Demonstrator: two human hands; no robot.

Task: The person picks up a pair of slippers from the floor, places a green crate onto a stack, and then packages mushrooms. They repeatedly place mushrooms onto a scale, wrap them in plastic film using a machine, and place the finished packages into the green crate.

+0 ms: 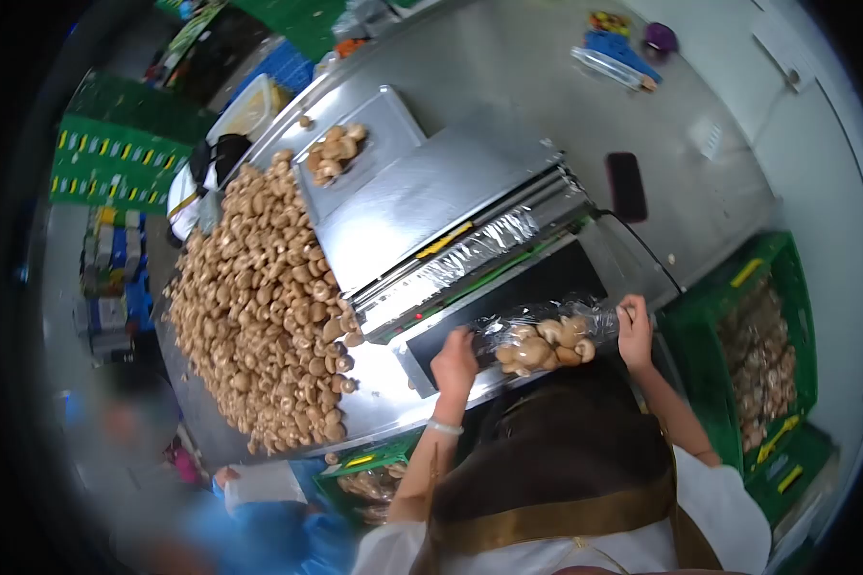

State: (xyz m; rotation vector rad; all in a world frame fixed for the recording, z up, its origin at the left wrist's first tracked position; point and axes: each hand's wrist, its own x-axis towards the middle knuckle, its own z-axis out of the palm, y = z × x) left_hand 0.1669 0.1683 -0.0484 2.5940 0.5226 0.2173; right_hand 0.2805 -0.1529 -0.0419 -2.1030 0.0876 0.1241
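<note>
Clear plastic film (599, 324) is stretched between my two hands, with a cluster of brown mushrooms (542, 347) under or inside it. My left hand (455, 366) grips its left end, fingers closed. At the other end my right hand (635, 331) pinches the film. The mushrooms are close in front of my apron, over the near edge of a black plate (508, 297). Just beyond stands a metal wrapping machine (422, 206) with a strip of film (475, 254) along its front.
A large heap of mushrooms (259, 307) covers the table's left side. A metal tray (393, 125) holds a few more. A phone (627, 187) lies at right, near a cable. Green crates (676, 331) with packed mushrooms stand right and below. A person in blue (268, 532) is at lower left.
</note>
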